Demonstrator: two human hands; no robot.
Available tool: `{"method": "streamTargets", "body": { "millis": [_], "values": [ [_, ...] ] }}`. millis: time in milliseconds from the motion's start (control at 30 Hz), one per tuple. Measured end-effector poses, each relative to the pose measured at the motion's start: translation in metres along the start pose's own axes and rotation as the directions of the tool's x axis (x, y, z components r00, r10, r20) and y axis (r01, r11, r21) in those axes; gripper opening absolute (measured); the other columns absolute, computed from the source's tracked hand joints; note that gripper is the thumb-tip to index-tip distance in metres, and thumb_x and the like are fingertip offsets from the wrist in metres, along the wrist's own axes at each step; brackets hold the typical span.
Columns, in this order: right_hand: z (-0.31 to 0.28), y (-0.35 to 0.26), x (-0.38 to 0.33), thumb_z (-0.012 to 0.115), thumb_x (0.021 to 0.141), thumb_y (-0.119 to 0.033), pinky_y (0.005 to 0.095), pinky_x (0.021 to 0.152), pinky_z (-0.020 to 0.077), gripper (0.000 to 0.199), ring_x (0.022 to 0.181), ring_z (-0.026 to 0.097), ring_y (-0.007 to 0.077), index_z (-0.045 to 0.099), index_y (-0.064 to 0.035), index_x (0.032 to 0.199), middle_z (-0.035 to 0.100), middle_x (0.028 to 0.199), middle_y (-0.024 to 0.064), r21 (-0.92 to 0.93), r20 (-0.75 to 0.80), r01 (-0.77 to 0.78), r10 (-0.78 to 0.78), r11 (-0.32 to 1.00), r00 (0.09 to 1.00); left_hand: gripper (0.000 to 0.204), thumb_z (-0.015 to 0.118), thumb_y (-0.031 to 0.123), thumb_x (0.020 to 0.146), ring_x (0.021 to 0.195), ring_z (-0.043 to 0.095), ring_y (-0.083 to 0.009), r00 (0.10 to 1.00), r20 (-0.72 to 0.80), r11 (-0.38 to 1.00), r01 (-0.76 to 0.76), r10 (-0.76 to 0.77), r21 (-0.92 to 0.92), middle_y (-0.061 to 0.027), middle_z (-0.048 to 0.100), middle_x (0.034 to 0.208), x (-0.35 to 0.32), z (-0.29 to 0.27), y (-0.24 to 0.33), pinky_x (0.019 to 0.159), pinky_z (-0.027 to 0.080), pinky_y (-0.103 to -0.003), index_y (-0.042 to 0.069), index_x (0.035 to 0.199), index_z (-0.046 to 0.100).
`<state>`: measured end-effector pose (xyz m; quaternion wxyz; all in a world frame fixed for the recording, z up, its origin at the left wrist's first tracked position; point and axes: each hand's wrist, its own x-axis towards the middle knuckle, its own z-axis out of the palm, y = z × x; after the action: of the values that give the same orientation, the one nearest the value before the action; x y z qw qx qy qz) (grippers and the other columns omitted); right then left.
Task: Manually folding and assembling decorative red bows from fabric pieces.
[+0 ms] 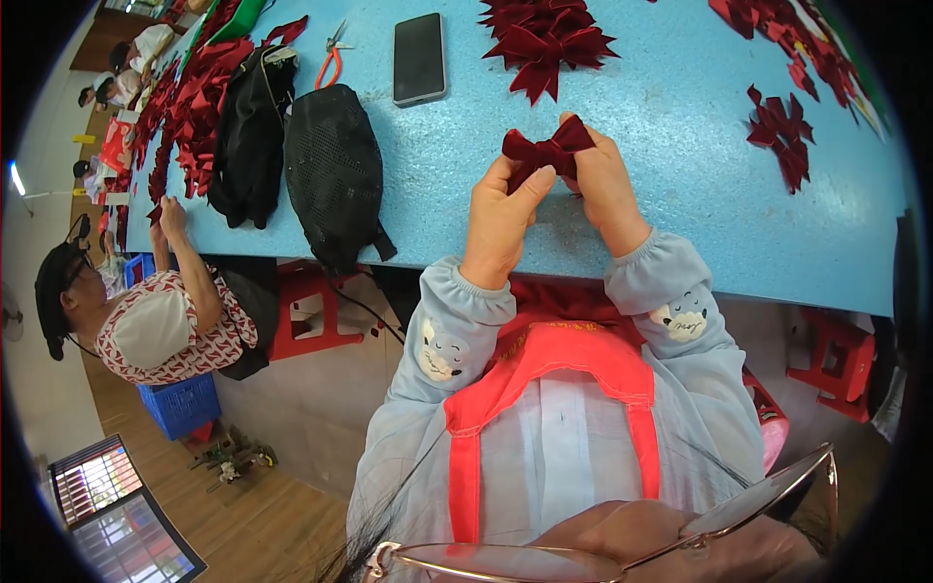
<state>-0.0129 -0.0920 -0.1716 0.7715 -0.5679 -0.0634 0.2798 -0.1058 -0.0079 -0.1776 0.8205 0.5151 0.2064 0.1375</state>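
— Two hands on one thing?
— Yes: left hand [498, 219] and right hand [604, 189] both have fingers pinching a dark red velvet bow [546, 151], held above the blue bench [680, 194].
— Nearby?
— A phone [419, 58] and finished bows [544, 34].

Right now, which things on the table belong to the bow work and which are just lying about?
In use: dark red bow, held by left hand and right hand; pile of finished bows; red cut pieces.
Lying about: phone, black bags, orange-handled pliers.
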Motion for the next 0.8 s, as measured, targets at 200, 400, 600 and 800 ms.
{"method": "streamTargets", "body": {
  "millis": [200,400,600,800],
  "values": [
    [-0.006,0.004,0.001,0.047,0.090,-0.029,0.0227,0.038,0.0208,0.027,0.041,0.032,0.0058,0.051,-0.0115,0.070,0.043,0.054,-0.0038,0.020,0.019,-0.128,0.127,0.992,0.992,0.024,0.059,0.008,0.085,0.059,0.045,-0.0026,0.991,-0.089,0.976,-0.113,0.098,-0.187,0.0002,0.059,0.085,-0.003,0.000,0.004,0.045,0.032,-0.018,0.003,0.108,0.057],
    [-0.010,0.009,0.005,0.052,0.087,-0.038,0.0242,0.037,0.0191,0.035,0.041,0.032,0.0067,0.050,-0.0098,0.067,0.040,0.052,-0.0031,0.048,0.035,-0.186,0.184,0.981,0.982,0.020,0.058,0.008,0.086,0.059,0.049,-0.0047,0.984,-0.046,0.982,-0.173,0.169,-0.080,0.0005,0.057,0.080,-0.004,-0.001,0.006,0.046,0.036,-0.018,0.001,0.105,0.058],
    [-0.007,0.008,0.004,0.052,0.087,-0.038,0.0241,0.037,0.0183,0.034,0.040,0.031,0.0064,0.051,-0.0104,0.067,0.040,0.052,-0.0034,-0.015,0.039,-0.186,0.187,0.982,0.982,0.016,0.058,0.008,0.086,0.057,0.049,-0.0047,0.988,-0.052,0.987,-0.147,0.144,-0.071,0.0003,0.057,0.078,-0.003,-0.004,0.009,0.044,0.036,-0.019,0.002,0.101,0.060],
    [-0.012,0.009,0.006,0.051,0.086,-0.036,0.0240,0.037,0.0175,0.032,0.039,0.030,0.0058,0.052,-0.0106,0.066,0.039,0.050,-0.0044,0.005,0.099,-0.227,0.226,0.974,0.969,0.015,0.059,0.007,0.086,0.057,0.048,-0.0046,0.981,0.012,0.978,-0.196,0.195,0.065,-0.0001,0.054,0.080,-0.006,-0.007,0.012,0.045,0.036,-0.019,0.001,0.099,0.061]
  ]
}}
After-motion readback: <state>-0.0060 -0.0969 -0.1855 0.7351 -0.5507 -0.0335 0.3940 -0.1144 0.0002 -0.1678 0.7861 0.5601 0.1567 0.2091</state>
